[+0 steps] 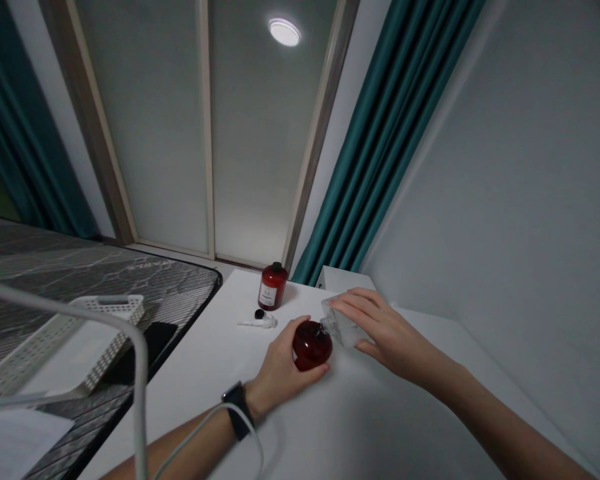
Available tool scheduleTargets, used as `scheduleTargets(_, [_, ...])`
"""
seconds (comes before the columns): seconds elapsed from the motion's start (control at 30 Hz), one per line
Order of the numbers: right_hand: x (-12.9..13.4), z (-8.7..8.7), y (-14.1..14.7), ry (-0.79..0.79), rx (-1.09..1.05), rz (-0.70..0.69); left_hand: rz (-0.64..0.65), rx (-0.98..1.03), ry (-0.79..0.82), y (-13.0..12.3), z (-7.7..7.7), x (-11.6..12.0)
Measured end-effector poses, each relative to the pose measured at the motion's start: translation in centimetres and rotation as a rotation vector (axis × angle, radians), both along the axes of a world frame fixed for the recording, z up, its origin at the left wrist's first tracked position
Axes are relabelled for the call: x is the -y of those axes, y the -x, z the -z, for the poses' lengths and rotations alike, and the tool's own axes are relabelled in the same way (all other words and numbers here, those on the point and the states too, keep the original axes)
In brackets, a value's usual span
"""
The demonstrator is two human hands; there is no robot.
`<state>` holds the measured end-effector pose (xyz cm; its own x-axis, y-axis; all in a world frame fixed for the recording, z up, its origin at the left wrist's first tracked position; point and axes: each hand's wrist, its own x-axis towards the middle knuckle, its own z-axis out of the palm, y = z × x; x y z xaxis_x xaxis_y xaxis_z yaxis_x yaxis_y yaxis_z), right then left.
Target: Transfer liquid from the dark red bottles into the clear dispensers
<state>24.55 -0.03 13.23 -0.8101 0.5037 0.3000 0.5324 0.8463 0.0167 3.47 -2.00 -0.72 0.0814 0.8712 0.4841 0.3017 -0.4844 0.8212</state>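
Observation:
My left hand (pixel 285 370) is wrapped round a dark red bottle (pixel 313 345) with a rounded shoulder, on the white table. In my right hand (pixel 375 323) is a clear bottle (pixel 343 325), tipped on its side with its neck at the red bottle's mouth. Whether liquid runs between them I cannot tell. Behind my left hand lie a white pump head (pixel 263 322) and a small black cap (pixel 259 313). A second red bottle (pixel 273 287), with a white label and black cap, stands upright farther back.
To the left, a white perforated basket (pixel 105 353) sits on a grey patterned bed (pixel 175 280), beside a black flat item (pixel 147 340). A white cable (pixel 140 373) arches across the left foreground. A white box (pixel 345 277) stands behind the table (pixel 370 413), near the curtain.

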Motion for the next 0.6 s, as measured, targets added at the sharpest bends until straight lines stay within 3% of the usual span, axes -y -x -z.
scheduleTargets(0.6, [-0.41, 0.63, -0.11, -0.135, 0.004, -0.021, 0.019, 0.043, -0.002, -0.01, 0.10, -0.10])
